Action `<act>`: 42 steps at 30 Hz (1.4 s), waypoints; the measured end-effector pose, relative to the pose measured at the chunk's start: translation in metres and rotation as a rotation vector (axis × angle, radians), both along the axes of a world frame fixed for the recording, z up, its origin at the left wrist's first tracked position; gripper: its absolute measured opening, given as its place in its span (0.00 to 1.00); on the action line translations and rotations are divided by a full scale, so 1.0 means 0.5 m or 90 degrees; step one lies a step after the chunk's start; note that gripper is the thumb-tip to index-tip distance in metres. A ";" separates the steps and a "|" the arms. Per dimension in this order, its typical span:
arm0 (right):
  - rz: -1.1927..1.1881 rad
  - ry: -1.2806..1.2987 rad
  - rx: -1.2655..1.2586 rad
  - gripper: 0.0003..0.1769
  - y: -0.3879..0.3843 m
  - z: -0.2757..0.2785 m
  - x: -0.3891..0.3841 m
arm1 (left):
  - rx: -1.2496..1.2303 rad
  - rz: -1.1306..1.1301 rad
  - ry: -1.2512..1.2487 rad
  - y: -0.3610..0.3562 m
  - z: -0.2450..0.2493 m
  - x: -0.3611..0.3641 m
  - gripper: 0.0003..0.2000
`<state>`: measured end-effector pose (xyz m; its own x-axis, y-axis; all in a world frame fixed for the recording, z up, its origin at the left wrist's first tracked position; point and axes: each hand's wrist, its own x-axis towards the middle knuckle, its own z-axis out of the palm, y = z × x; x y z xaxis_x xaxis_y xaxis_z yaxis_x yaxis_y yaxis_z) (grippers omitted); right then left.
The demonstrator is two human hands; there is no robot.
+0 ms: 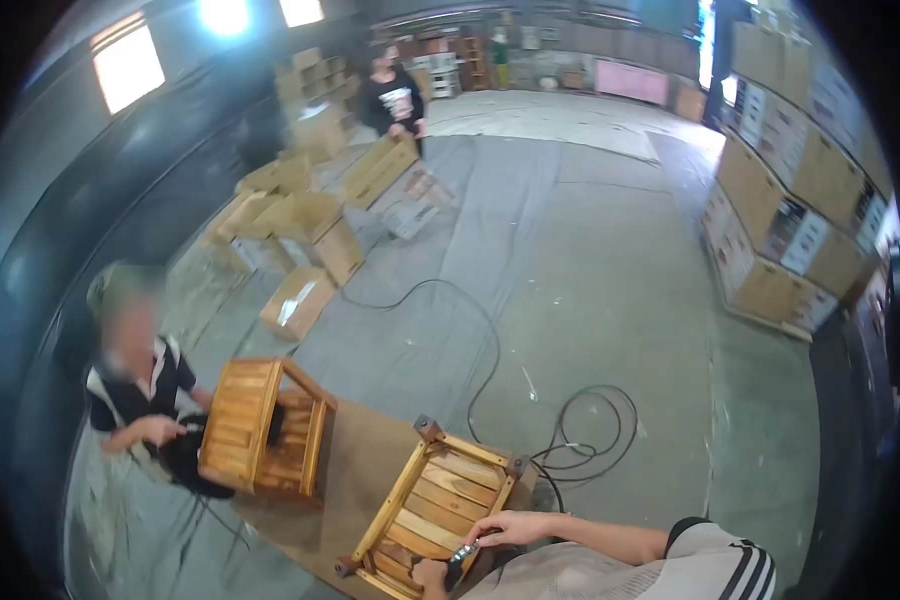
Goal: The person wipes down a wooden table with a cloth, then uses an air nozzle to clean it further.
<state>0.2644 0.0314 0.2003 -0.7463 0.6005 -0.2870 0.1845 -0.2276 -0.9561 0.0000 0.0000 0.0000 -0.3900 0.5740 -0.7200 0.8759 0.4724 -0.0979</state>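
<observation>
A slatted wooden stool or small table (448,492) lies upside down in front of me, its dark-tipped legs pointing up. My right hand (510,527) reaches in from the right over its near side, fingers closed around a silver and dark hand tool (463,553). Close beside the tool's dark end, my left hand (432,573) is curled shut low inside the frame; what its fingers grip is hidden.
A co-worker (135,390) at left holds a small tool by another wooden piece (245,425), on brown cardboard (365,440). Another person (395,100) stands behind open cartons (315,225). A black hose (495,340) coils across the floor. Stacked boxes (795,190) stand at right.
</observation>
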 end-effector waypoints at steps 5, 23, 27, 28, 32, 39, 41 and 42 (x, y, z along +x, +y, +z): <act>-0.160 -0.186 0.066 0.14 -0.098 0.068 0.113 | -0.069 -0.224 -0.066 0.081 -0.102 0.104 0.22; -0.585 -0.048 0.123 0.10 -0.362 -0.027 0.060 | 0.258 -0.480 -0.043 0.161 -0.044 0.287 0.16; -0.522 -0.095 0.112 0.11 -0.388 -0.021 0.044 | 0.438 -0.503 -0.051 0.073 0.019 0.236 0.20; -0.525 -0.088 0.091 0.11 -0.391 -0.020 0.040 | 0.356 -0.554 -0.081 0.056 0.012 0.194 0.21; -0.470 -0.110 0.065 0.11 -0.373 -0.007 0.019 | 0.231 -0.427 -0.069 -0.081 -0.028 -0.026 0.26; -0.208 -0.180 0.047 0.09 -0.246 0.002 -0.003 | 0.012 -0.336 -0.140 -0.043 -0.036 -0.098 0.29; -0.195 -0.173 -0.061 0.09 -0.201 -0.036 0.011 | 0.007 -0.321 -0.130 -0.040 -0.012 -0.071 0.26; -0.236 -0.189 0.045 0.13 -0.183 -0.062 0.022 | 0.014 -0.288 -0.139 -0.035 -0.023 -0.077 0.26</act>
<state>0.2755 -0.0600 0.1695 -0.3698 0.8366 -0.4041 0.3703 -0.2662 -0.8900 -0.0384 -0.0175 -0.0113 0.0596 0.6670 -0.7426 0.9924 0.0404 0.1160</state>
